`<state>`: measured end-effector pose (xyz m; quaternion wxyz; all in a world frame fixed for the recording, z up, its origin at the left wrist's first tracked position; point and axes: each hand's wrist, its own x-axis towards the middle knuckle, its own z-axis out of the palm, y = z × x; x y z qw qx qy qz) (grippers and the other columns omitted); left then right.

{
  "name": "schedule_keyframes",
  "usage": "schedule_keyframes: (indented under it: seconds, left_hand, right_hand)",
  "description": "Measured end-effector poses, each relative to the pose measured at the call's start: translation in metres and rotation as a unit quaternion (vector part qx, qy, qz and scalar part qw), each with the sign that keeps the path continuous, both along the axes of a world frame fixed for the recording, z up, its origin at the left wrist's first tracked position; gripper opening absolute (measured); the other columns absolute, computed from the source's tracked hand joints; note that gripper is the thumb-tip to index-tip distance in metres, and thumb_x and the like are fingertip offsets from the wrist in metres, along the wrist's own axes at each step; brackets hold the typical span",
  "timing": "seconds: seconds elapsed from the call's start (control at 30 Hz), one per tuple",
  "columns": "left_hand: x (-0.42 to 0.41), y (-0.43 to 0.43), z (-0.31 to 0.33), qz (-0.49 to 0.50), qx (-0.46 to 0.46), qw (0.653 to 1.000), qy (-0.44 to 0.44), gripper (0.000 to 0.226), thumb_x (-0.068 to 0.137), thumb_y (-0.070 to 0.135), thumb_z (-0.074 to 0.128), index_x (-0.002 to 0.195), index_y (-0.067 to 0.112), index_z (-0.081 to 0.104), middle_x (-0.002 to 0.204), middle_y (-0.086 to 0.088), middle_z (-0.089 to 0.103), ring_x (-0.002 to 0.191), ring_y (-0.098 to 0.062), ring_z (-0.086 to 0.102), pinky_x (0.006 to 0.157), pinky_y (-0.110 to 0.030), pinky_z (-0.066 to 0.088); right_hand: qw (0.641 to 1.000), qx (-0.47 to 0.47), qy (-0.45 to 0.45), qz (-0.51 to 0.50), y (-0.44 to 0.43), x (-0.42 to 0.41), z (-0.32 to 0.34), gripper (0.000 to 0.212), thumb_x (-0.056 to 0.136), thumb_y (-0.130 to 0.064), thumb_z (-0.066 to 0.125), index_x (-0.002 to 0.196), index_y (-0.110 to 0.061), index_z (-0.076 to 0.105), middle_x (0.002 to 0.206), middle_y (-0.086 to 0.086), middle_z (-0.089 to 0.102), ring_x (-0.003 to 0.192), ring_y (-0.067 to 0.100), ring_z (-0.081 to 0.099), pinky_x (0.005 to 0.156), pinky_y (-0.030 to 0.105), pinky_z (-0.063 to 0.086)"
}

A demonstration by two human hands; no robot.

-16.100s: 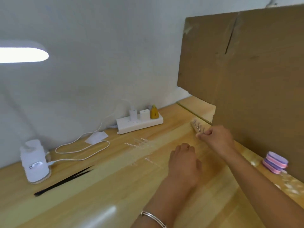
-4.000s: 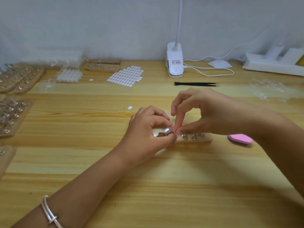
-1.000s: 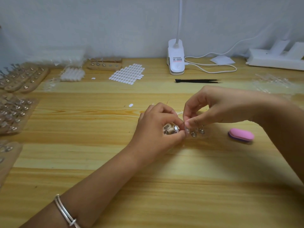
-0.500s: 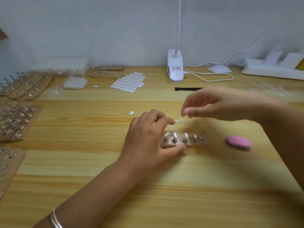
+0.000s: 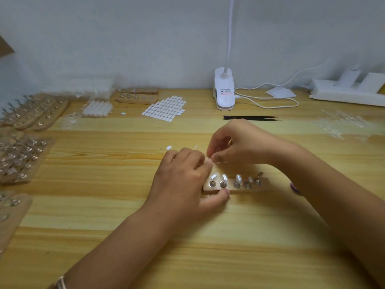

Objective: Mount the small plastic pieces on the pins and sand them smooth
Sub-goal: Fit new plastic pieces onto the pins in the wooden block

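Right grip [image 5: 239, 142] is narrow, with thumb and forefinger pinching one end of a thin clear sliver [image 5: 224, 162] just beyond the block [image 5: 235, 187]. Left grip [image 5: 183, 180] holds the block's left end. Its thumb is on the near edge, its curled fingers reach over the far edge, and its fingertips meet the right grip at the sliver. The block lies mid-table [image 5: 229, 257] and has five pins [image 5: 223, 184] in a row along it.

By the look of it, mounting is well along but not finished. Pale pieces [image 5: 238, 178] stand on at least the four left pins. The rightmost pin looks darker, and whether it is capped cannot be told. The sliver probably bears the next piece. Sanding seems not yet begun: the pink file [image 5: 293, 187] lies at 3 o'clock from the block, mostly hidden by the right forearm and in neither grip. More racks [image 5: 27, 155] of pins with pieces sit at 9 to 10 o'clock, and whether those are sanded cannot be told. A sheet of white ovals [image 5: 164, 108] lies at 11 o'clock, and black tweezers [image 5: 250, 117] at 12 to 1.

Only the lamp base [image 5: 224, 90] at 12 o'clock carries print, a dark line over a red one, too small to read. The power strip [image 5: 345, 92] at 2 o'clock shows no legible mark.
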<state>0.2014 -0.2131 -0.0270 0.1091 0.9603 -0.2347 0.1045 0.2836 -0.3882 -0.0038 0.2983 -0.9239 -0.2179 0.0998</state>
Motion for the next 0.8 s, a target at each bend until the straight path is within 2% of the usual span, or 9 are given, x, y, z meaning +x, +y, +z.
schedule_keyframes:
  seconds: [0.1, 0.27, 0.4, 0.5, 0.6, 0.67, 0.8]
  left_hand:
    - [0.001, -0.001, 0.000, -0.002, 0.005, 1.000, 0.001, 0.060, 0.076, 0.066, 0.043, 0.097, 0.019, 0.074, 0.099, 0.006, 0.063, 0.102, -0.018, 0.057, 0.098, -0.035, 0.028]
    - [0.001, -0.002, -0.001, -0.011, 0.009, 1.000, -0.016, 0.056, 0.076, 0.062, 0.048, 0.096, 0.017, 0.075, 0.095, 0.007, 0.065, 0.099, -0.018, 0.060, 0.096, -0.032, 0.027]
    - [0.002, -0.003, 0.000, -0.013, 0.014, 1.000, -0.012, 0.056, 0.075, 0.063, 0.048, 0.098, 0.018, 0.074, 0.096, 0.008, 0.064, 0.101, -0.017, 0.059, 0.097, -0.032, 0.027]
    - [0.002, -0.004, 0.001, -0.012, 0.016, 1.000, -0.003, 0.055, 0.076, 0.064, 0.046, 0.096, 0.021, 0.073, 0.096, 0.009, 0.063, 0.104, -0.015, 0.056, 0.099, -0.032, 0.026]
    - [0.002, -0.003, 0.000, -0.014, 0.007, 1.000, -0.001, 0.055, 0.076, 0.065, 0.046, 0.096, 0.021, 0.074, 0.097, 0.010, 0.063, 0.104, -0.015, 0.056, 0.099, -0.031, 0.025]
    - [0.001, -0.003, 0.000, -0.015, 0.005, 1.000, -0.004, 0.055, 0.076, 0.064, 0.047, 0.096, 0.021, 0.074, 0.097, 0.010, 0.063, 0.103, -0.015, 0.056, 0.099, -0.031, 0.025]
    - [0.001, -0.003, 0.000, -0.015, 0.000, 1.000, -0.008, 0.053, 0.076, 0.062, 0.048, 0.094, 0.020, 0.074, 0.095, 0.009, 0.063, 0.100, -0.015, 0.057, 0.096, -0.030, 0.026]
  right_hand:
    - [1.000, -0.012, -0.019, -0.015, 0.000, 0.000, -0.002, 0.013, 0.078, -0.018, 0.085, 0.086, -0.024, 0.077, 0.077, -0.011, 0.072, 0.078, -0.002, 0.063, 0.063, 0.009, 0.046]
    - [1.000, 0.012, -0.013, -0.020, 0.000, -0.001, 0.001, 0.015, 0.074, -0.015, 0.087, 0.077, -0.024, 0.075, 0.067, -0.010, 0.070, 0.060, -0.003, 0.061, 0.055, 0.007, 0.042]
    - [0.998, 0.038, 0.031, -0.025, -0.004, -0.004, 0.008, 0.014, 0.076, -0.014, 0.086, 0.072, -0.024, 0.077, 0.062, -0.009, 0.069, 0.052, -0.005, 0.058, 0.052, 0.011, 0.045]
    - [0.998, -0.002, 0.064, -0.010, -0.004, -0.007, 0.008, 0.013, 0.077, -0.019, 0.085, 0.070, -0.027, 0.078, 0.061, -0.012, 0.070, 0.053, -0.004, 0.058, 0.051, 0.012, 0.045]
    - [0.999, -0.014, 0.043, -0.018, -0.002, -0.008, 0.006, 0.017, 0.077, -0.020, 0.085, 0.068, -0.030, 0.075, 0.060, -0.016, 0.068, 0.056, -0.005, 0.059, 0.051, 0.012, 0.043]
    - [0.999, -0.018, 0.037, -0.015, -0.002, -0.008, 0.007, 0.016, 0.075, -0.021, 0.087, 0.072, -0.030, 0.074, 0.064, -0.015, 0.069, 0.062, -0.003, 0.062, 0.056, 0.015, 0.048]
    - [1.000, -0.019, 0.023, -0.011, -0.002, -0.010, 0.007, 0.010, 0.076, -0.024, 0.087, 0.075, -0.030, 0.078, 0.066, -0.015, 0.070, 0.064, -0.003, 0.064, 0.054, 0.011, 0.046]
